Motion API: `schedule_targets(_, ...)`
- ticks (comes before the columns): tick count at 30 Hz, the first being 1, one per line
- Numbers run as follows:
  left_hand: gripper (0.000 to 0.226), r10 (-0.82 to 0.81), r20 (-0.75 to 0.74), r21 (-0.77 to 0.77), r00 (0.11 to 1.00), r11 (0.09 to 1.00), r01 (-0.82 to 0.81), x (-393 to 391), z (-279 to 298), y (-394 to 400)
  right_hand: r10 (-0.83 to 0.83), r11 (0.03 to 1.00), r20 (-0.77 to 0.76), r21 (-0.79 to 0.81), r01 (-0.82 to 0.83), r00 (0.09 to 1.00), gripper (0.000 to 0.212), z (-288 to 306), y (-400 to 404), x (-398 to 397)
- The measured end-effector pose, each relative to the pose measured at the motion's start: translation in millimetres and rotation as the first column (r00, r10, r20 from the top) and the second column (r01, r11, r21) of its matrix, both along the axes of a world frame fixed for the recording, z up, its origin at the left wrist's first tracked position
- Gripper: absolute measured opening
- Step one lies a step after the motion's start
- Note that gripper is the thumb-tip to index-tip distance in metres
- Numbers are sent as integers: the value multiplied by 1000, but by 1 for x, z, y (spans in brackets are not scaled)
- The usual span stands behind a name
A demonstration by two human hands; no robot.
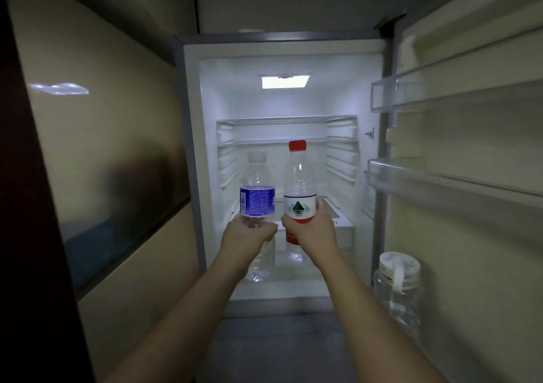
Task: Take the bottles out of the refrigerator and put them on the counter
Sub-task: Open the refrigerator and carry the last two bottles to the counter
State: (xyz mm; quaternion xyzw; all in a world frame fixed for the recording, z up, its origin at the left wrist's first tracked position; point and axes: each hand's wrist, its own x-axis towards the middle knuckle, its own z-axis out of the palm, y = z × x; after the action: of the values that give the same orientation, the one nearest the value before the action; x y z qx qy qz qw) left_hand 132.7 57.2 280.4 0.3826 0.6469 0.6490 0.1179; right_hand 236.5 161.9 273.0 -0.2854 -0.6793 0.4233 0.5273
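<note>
Bottles (298, 188) upright within curled fingers (318, 206)

The clear plastic bottle with the blue label (257, 197) carries tiny white print and a whitish cap. The clear bottle with the red cap (298, 188) wears a white label bearing a dark green triangle above a red band. The open refrigerator (282, 103) glows white inside. The clear jar with the white lid (398, 282) stands against the cream door (470, 235).

both arms outstretched, left hand (249, 232) gripping, right hand (311, 229) gripping (fingers curled)
</note>
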Motion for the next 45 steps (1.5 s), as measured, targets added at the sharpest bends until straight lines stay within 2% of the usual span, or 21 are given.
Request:
schedule_targets(3,14,-93,-16,-26,996,995,92,4,11,-29,-28,999,-33,16,29,999,54,6,-27,17)
schedule_targets(11,13,-257,-54,23,965,966,258,49,35,-105,-70,997,-45,35,72,997,54,20,-106,78)
schedule_targets(17,8,-392,-10,96,920,915,391,94,33,-139,-85,996,-36,11,86,996,56,24,-155,143)
schedule_targets(22,11,-469,35,136,883,877,460,129,29,-160,-135,991,-32,12,135,990,49,28,-198,198)
schedule_targets(32,18,-690,62,185,722,718,671,216,25,-230,-151,988,13,-22,151,988,56,18,-269,298)
schedule_targets(38,17,-693,79,165,717,718,676,291,16,-257,-196,980,28,-21,197,980,49,6,-309,377)
schedule_targets(45,22,-826,86,122,557,564,817,388,6,-274,-306,952,-3,-29,306,952,56,3,-350,469)
